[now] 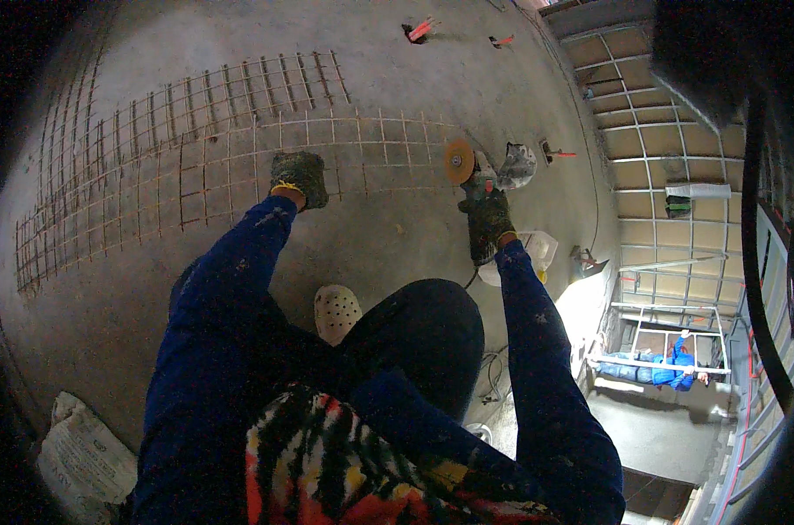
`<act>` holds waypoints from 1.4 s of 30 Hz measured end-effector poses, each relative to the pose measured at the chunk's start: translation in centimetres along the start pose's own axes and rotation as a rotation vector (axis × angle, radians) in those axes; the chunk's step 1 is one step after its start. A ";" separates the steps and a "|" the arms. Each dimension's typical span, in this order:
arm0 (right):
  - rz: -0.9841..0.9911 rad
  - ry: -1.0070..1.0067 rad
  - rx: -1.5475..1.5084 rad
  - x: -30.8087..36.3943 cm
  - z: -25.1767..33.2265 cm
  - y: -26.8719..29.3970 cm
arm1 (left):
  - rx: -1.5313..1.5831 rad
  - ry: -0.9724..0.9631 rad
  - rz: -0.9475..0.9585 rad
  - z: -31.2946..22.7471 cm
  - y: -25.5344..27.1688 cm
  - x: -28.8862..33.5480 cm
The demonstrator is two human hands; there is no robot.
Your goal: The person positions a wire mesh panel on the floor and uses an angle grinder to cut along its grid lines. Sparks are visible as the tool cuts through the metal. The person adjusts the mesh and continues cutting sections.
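Observation:
A rusty wire mesh of thin bars lies across the grey concrete floor. My left hand, in a dark knit glove with a yellow cuff, is closed on the mesh near its lower edge; the fingers are partly hidden. In my gloved right hand I grip an angle grinder by its body. Its round orange-brown disc faces the mesh's right end, close to the bar tips. Whether the disc touches a bar or spins, I cannot tell. A cord runs down from the grinder.
A pale crumpled piece and a white container sit beside the grinder. Orange conduit ends poke from the floor. A white sack lies lower left. At right, a person in blue is by a white metal frame.

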State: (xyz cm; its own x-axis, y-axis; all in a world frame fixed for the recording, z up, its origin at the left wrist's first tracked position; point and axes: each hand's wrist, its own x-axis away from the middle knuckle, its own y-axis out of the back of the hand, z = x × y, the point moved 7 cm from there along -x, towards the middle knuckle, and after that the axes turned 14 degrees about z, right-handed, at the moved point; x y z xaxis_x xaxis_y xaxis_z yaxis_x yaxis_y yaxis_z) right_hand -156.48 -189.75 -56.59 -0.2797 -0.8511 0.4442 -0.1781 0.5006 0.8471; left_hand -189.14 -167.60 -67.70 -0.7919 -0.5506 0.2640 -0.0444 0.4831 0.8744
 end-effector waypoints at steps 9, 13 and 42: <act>0.013 -0.056 -0.309 -0.3 -0.4 0.1 | 0.026 0.004 -0.020 0.0 0.2 0.0; -0.024 -0.058 -0.250 -0.3 0.2 0.8 | 0.027 -0.006 -0.017 0.1 -0.2 -0.1; -0.208 -0.062 -0.337 -1.2 -1.1 -0.9 | 0.038 0.013 0.079 0.3 -0.6 -0.1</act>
State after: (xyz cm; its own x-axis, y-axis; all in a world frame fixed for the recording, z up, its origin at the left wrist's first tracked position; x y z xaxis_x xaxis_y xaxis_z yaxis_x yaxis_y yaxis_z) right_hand -154.99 -189.39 -57.57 -0.3285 -0.9125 0.2439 0.0795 0.2306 0.9698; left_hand -189.19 -167.65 -68.34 -0.7862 -0.5180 0.3370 -0.0049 0.5506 0.8348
